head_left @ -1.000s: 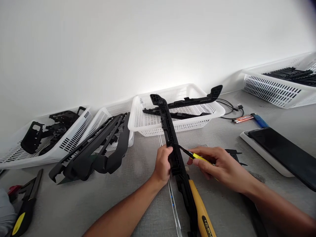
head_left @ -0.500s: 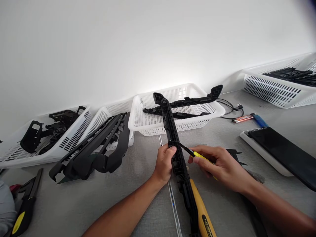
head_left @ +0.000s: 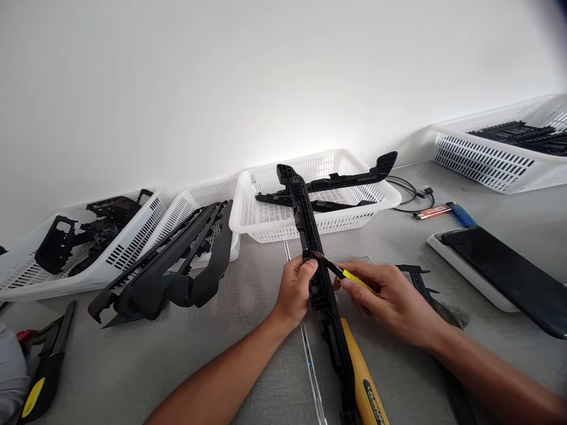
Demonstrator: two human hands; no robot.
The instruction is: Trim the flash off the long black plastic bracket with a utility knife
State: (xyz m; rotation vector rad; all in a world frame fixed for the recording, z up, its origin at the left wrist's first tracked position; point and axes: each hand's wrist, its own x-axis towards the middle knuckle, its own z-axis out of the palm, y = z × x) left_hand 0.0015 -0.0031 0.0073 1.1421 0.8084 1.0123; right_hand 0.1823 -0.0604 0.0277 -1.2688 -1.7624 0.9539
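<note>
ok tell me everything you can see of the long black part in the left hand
The long black part looks like moulded plastic, ribbed along its visible face, with a bent, wider far end. The left hand grips it around mid-length, thumb on top. It slants from above the white basket down to the picture's bottom edge, beside a yellow handle. Near the thumb, a knife in the right hand appears to touch it.

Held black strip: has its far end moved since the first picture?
Yes, slightly right. Judged against the middle white basket, the far end of the black strip in the left hand now lies farther right.
</note>
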